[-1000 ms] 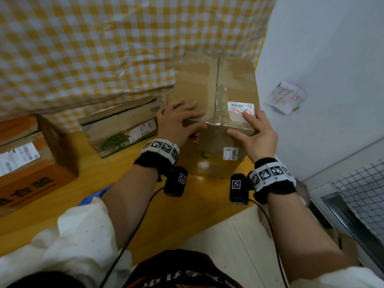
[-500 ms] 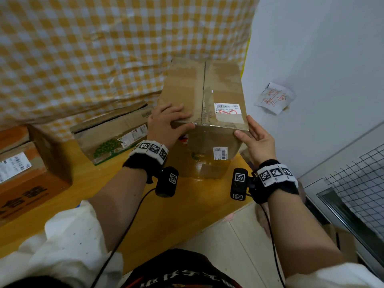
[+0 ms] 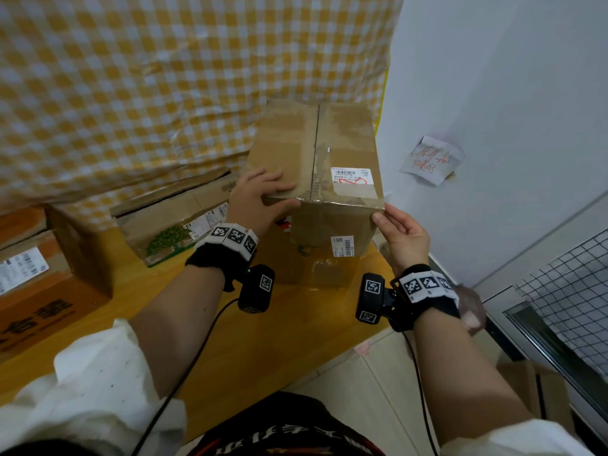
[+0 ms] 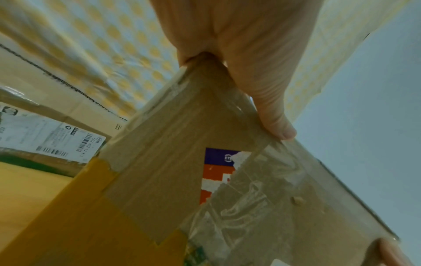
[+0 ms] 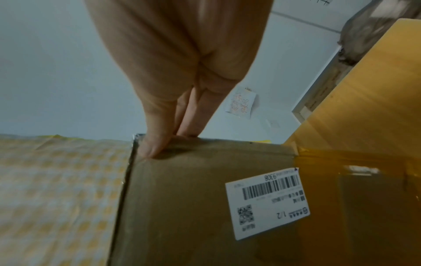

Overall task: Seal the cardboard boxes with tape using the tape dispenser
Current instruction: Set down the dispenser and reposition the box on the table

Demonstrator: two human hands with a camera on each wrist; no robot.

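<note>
A tall brown cardboard box (image 3: 289, 149) stands on the yellow wooden table (image 3: 230, 343) against the white wall. Clear tape runs along its top seam and down the front, and white labels sit on the top and front. My left hand (image 3: 260, 199) grips the near-left top corner, fingers on the lid and thumb on the front face. In the left wrist view the thumb (image 4: 273, 122) presses on wrinkled tape. My right hand (image 3: 401, 235) pinches the near-right top corner; its thumb (image 5: 154, 147) lies on the front face and its fingers reach round the side edge. No tape dispenser is in view.
A low box with a green tree print (image 3: 174, 222) lies left of the tall box, and orange boxes (image 3: 42, 291) stand at the far left. A yellow checked cloth (image 3: 148, 77) hangs behind. A paper note (image 3: 431, 159) is stuck to the wall. The table's edge runs close to my body.
My right hand has slid off the lid down to the near-right corner. The left hand stays on the near-left corner. My view has shifted a little to the right.
</note>
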